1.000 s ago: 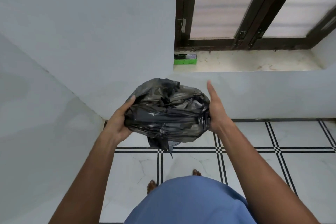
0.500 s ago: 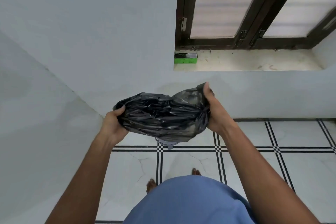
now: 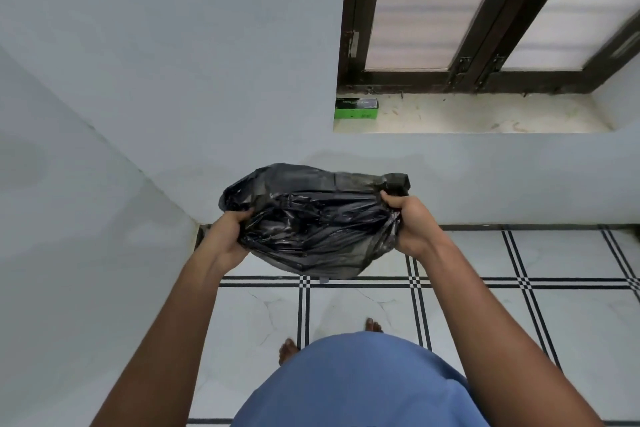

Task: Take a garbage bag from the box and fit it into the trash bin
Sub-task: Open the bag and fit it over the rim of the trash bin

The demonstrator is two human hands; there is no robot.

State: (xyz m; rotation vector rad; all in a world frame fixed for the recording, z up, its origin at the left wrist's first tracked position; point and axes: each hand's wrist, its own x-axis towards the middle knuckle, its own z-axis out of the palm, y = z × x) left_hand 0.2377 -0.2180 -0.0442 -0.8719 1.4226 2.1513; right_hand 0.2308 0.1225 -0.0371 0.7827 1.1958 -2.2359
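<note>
I see L hand (image 3: 227, 239) & R hand (image 3: 410, 224) both gripping crinkly glossy black garbage bag (image 3: 311, 222), bunched, below green box (image 3: 355, 109).

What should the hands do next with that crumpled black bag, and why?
Probably pull the edges apart to find the opening. The crumpled black plastic garbage bag is bunched up in mid-air between the left hand and the right hand, each with a grip on one side. It cannot line a bin like that, and no bin is in view.
</note>
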